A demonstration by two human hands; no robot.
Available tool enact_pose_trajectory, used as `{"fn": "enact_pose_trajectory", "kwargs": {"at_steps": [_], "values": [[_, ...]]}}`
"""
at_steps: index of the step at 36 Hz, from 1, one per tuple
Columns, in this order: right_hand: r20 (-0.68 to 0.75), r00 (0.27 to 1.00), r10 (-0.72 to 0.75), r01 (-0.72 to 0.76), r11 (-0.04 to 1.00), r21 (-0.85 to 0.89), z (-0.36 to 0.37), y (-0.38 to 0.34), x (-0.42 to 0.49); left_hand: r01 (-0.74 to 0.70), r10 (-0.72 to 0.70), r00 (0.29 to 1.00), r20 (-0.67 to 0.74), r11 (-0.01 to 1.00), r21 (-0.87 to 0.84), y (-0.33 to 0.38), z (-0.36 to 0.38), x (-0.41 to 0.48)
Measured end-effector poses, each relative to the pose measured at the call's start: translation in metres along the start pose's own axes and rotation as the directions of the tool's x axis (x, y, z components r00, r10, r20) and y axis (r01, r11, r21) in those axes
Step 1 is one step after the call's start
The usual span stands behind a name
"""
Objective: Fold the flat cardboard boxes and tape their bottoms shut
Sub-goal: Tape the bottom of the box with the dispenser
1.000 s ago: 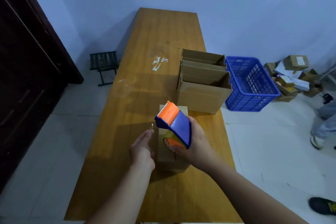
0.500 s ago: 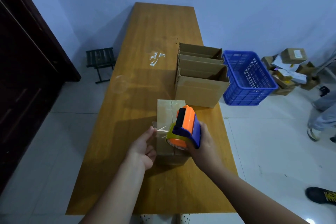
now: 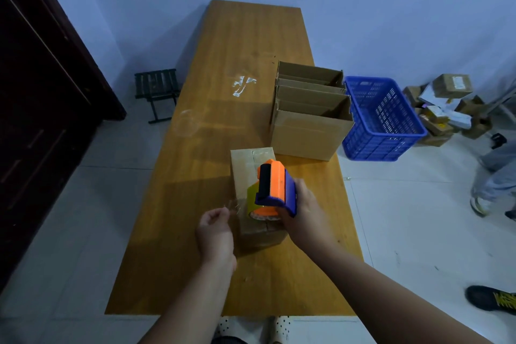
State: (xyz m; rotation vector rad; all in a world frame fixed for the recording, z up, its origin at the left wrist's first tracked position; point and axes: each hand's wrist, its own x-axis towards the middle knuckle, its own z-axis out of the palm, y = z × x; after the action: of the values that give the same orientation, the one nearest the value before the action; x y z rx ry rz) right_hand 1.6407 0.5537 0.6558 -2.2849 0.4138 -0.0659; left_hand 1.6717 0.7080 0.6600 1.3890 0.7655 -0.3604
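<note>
More tape (image 3: 233, 205) drawn out, end pinched by L hand (image 3: 215, 234); dispenser (image 3: 275, 190) gripped by R hand (image 3: 304, 215) over box (image 3: 245, 165); next strip prob. imminent.

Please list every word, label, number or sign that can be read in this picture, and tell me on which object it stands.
No text can be read here.
The white label on a parcel on the floor: too small and blurred.
On the tape dispenser, the taped box and the open boxes: no print visible.
</note>
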Motion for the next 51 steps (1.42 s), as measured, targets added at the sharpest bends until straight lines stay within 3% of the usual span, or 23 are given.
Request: {"fn": "enact_pose_trajectory", "kwargs": {"at_steps": [5,9,12,17,24,31,38,45,51], "values": [[-0.010,1.000,0.005,-0.005,1.000,0.016,-0.003,-0.002,0.000,0.269,-0.247,0.961,0.129,0.942,-0.202,-0.010,-0.005,0.000],[-0.005,1.000,-0.022,0.022,0.998,0.065,-0.006,0.002,-0.002,0.356,-0.313,0.931,0.188,0.895,-0.270,-0.010,-0.005,0.003],[0.043,0.998,-0.050,0.046,0.993,0.106,-0.011,0.007,-0.002,0.298,-0.266,0.951,0.158,0.924,-0.238,-0.008,-0.002,0.002],[0.073,0.995,-0.065,0.049,0.978,0.200,-0.014,0.004,0.004,0.075,-0.072,0.997,0.041,0.994,-0.081,-0.008,0.009,0.004],[0.090,0.995,-0.039,0.014,0.965,0.263,-0.015,-0.009,0.030,-0.114,0.114,0.993,-0.015,0.994,0.000,0.014,0.024,0.025],[0.085,0.992,-0.095,0.080,0.983,0.166,-0.023,-0.025,0.034,-0.166,0.166,0.986,0.001,0.983,0.083,0.026,0.029,0.041],[0.112,0.993,-0.041,0.018,0.980,0.196,-0.018,-0.008,0.032,-0.163,0.154,0.985,0.075,0.978,0.130,0.026,0.022,0.038],[0.063,0.998,-0.028,0.019,0.990,0.140,-0.008,-0.015,0.038,-0.344,0.361,0.931,-0.050,0.916,0.207,0.014,0.019,0.027],[0.018,1.000,0.017,-0.017,1.000,-0.021,-0.001,-0.025,0.041,-0.221,0.253,0.962,-0.104,0.942,0.251,0.006,0.022,0.033]]}}
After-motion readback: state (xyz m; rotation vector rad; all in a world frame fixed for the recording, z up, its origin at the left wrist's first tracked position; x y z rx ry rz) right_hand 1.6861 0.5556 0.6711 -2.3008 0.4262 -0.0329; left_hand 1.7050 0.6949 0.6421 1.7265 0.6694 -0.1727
